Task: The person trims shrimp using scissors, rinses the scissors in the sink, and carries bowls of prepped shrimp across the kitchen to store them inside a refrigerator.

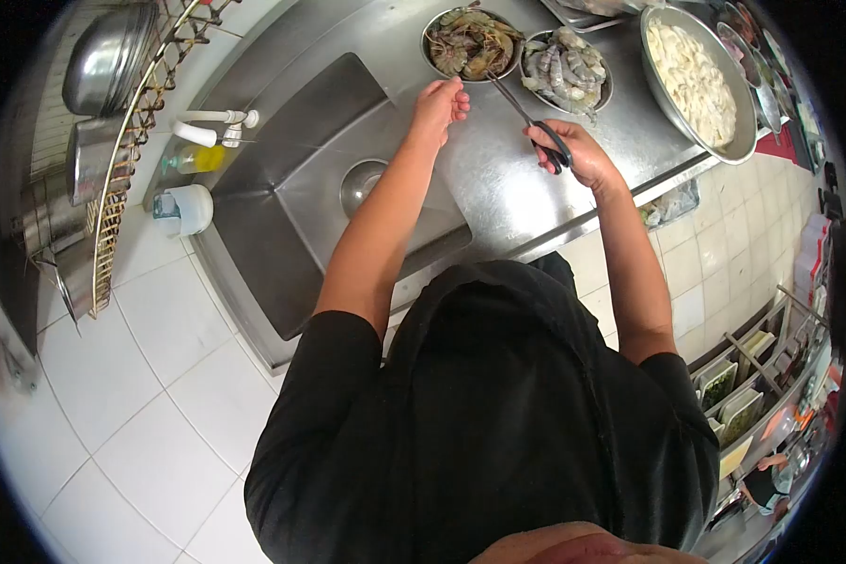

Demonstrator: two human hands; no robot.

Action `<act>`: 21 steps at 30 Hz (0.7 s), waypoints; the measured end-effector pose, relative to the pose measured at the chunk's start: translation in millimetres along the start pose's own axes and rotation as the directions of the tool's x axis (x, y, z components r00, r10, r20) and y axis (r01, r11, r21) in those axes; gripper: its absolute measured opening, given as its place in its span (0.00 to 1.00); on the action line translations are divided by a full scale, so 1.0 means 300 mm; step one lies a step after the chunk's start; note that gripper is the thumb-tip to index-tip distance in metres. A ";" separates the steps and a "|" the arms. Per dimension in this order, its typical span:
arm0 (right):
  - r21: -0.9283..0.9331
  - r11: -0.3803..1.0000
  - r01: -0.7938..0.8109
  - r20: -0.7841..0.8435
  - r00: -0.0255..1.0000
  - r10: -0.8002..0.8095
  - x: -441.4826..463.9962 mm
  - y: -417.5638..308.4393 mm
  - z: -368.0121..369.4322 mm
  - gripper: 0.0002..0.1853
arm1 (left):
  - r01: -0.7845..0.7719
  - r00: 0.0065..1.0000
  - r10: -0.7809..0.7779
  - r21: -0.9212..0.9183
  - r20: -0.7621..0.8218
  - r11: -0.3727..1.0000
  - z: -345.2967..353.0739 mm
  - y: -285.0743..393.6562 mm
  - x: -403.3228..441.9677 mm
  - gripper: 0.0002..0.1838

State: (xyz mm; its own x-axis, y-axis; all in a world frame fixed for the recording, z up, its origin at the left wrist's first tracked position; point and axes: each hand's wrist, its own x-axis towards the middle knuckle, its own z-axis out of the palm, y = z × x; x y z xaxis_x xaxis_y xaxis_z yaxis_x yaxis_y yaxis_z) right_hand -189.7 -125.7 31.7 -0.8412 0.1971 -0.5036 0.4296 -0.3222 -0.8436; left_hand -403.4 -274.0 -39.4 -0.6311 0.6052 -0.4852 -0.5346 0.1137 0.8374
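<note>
Black-handled scissors are in my right hand, their blades pointing up and left toward a bowl of brown, unpeeled shrimp. Just below that bowl, my left hand has its fingers curled together; whether anything small is between them cannot be made out. A second metal bowl beside it holds greyish shrimp, close above my right hand. Farther right, a large metal bowl is filled with pale, whitish pieces.
A steel sink with a round drain lies left of the counter. Beyond it are a white faucet, a yellow bottle and a white container. A wire rack holds metal bowls at left. Another person stands far off, lower right.
</note>
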 end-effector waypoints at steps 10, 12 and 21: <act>0.135 0.988 -0.081 0.012 0.997 0.080 -0.087 0.156 -0.005 0.15 | -0.063 0.995 0.063 0.004 -0.072 0.998 -0.019 0.018 0.002 0.07; 0.143 0.987 -0.076 0.019 0.997 0.075 -0.094 0.179 -0.007 0.15 | -0.097 0.993 0.096 -0.002 -0.069 0.995 -0.026 0.047 -0.015 0.07; 0.189 0.981 -0.048 0.049 0.998 0.039 -0.097 0.215 0.005 0.15 | -0.156 0.988 0.156 0.017 0.018 0.988 -0.044 0.234 -0.043 0.06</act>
State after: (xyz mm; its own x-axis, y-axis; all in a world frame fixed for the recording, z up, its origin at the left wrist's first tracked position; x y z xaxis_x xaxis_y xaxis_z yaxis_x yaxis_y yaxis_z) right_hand -137.9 -153.6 -7.8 -0.8388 0.1387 -0.5264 0.3994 -0.5004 -0.7682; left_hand -440.1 -284.2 22.4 -0.6965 0.6296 -0.3441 -0.4201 0.0308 0.9069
